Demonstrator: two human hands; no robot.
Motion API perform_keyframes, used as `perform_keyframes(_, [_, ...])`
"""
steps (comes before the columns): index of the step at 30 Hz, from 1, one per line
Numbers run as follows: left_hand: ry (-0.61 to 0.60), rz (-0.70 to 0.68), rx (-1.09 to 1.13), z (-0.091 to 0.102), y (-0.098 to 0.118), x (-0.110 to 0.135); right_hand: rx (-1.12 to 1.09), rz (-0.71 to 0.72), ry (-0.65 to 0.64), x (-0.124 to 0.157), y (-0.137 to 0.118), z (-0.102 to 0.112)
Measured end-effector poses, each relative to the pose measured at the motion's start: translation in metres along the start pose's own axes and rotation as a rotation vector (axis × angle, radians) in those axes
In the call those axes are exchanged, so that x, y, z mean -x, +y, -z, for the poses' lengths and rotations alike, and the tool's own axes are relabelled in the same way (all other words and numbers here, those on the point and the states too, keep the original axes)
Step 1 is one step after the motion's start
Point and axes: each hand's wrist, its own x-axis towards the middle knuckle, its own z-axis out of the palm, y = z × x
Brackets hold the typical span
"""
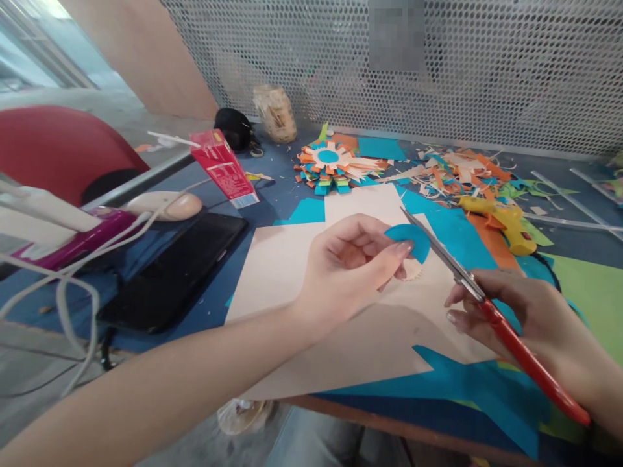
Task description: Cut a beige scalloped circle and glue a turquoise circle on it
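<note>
My left hand (353, 259) pinches a round blue paper disc (413, 240) between thumb and fingers above the table's middle. In my right hand (516, 305) is a pair of scissors (470, 282) with red handles, its blades pointing up and left, close beside the disc's right edge. The blades look closed or nearly so. Beneath both hands lie large cream paper sheets (287, 279). A small cream piece with a notched edge (413, 269) shows just below the disc, partly hidden by my left fingers. A cut blue sheet (452, 383) lies at the near edge.
Behind are a layered paper flower (331, 159) and a heap of paper scraps (462, 170). A yellow glue gun (506, 220) lies at right. To the left are a black phone (175, 272), a red drink carton (226, 168) and white cables (63, 285). A perforated metal panel (316, 58) borders the back.
</note>
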Motion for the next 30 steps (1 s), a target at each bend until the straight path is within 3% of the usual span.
perform_keyframes(6, [0.021,-0.003,-0.015,-0.0008,0.0006,-0.0003,-0.039,-0.083,-0.128,-0.0022,-0.0038,0.0027])
perform_keyframes(30, [-0.005,-0.024,-0.003,0.0031,-0.0012,-0.0003,0.000,-0.063,-0.161,-0.0009,-0.0055,0.0045])
